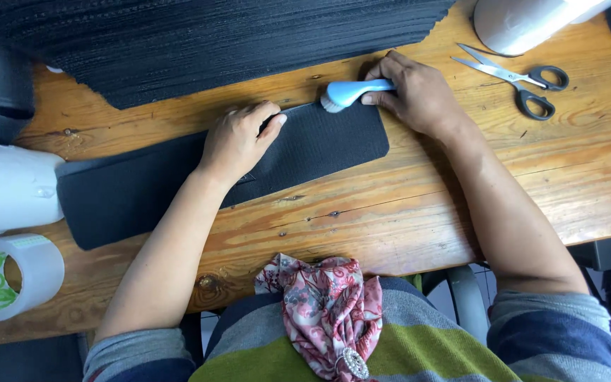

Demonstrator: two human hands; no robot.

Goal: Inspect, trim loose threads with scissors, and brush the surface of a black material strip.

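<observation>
Wide wooden desk (419, 212), and lying across it a long black textured strip (178, 177) with rounded ends, matte and flat, just in front of a big stack of similar black pieces (213, 42). The left hand (238, 141) is spread flat on the strip's middle, fingers apart, pinning it down (good, that should stop it sliding). The right hand (419, 92) is clamped around a pale blue brush (351, 92), white bristles touching the strip's far edge near its right end. To my eye, short even strokes running away from the pinning hand, with light pressure, would serve best here. Scissors (525, 81) lie apart at the right, a tape roll (8, 276) at the left.
</observation>
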